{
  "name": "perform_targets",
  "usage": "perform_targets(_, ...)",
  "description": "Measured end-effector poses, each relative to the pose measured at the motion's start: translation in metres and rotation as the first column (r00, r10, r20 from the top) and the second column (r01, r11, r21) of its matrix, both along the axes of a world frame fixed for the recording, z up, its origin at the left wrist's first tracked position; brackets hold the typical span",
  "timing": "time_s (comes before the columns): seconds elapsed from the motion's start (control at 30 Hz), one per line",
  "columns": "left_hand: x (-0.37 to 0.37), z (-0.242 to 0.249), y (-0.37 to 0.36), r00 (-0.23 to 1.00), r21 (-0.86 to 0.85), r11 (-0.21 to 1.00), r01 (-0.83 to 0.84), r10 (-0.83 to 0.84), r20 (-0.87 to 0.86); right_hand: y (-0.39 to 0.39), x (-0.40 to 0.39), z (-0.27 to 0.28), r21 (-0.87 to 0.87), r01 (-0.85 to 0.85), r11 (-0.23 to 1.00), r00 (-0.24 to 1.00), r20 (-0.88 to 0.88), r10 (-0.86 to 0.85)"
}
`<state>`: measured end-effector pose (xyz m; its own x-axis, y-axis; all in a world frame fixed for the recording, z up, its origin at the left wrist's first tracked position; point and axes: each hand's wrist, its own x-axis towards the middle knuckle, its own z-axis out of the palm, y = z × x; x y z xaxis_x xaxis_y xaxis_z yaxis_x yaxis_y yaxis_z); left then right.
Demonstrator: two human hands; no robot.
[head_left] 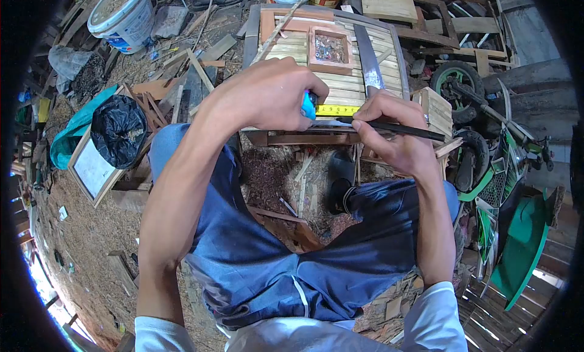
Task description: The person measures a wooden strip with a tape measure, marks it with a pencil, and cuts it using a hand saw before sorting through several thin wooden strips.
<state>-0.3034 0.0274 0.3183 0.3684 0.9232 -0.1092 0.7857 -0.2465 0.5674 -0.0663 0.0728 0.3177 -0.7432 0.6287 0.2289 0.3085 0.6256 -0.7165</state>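
Tape measure point(309, 105), blue and black, sits in the left hand point(277, 96) over the near edge of the slatted worktop point(283, 55), as the head view shows. The fingers of that hand are closed around its case, with the thumb at the near side. Its yellow blade point(336, 110) is drawn out to the right, numbers facing up, and reaches as far as the fingertips of the right hand point(398, 130). Those fingers are pinched narrow on a slim black tool point(420, 133), whose tip points left and lies just beside the blade; whether the tip touches the wood is too small to tell.

Farther back on the worktop stands a square wooden box point(329, 51) with small mixed pieces inside. To its right lies a long metal strip point(368, 60), dark at the far end and shiny at the near one, and to its left a thin stick point(281, 29) lies aslant.

The person sits with knees apart, in blue trousers point(249, 248), above ground strewn with wood shavings point(267, 172). A black plastic bag point(117, 132) and a white bucket point(125, 23) are off to the left; a wheel point(456, 90) and a green panel point(522, 245) are at the right.
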Motion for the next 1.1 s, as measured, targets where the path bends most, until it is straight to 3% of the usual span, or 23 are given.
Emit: perform_targets(1.1,-0.0009,-0.0018,-0.0005,1.0,0.051,0.999,0.006,-0.006,-0.001,0.0003,-0.0006,-0.0002,0.017,0.009,1.0,1.0,0.014,-0.009)
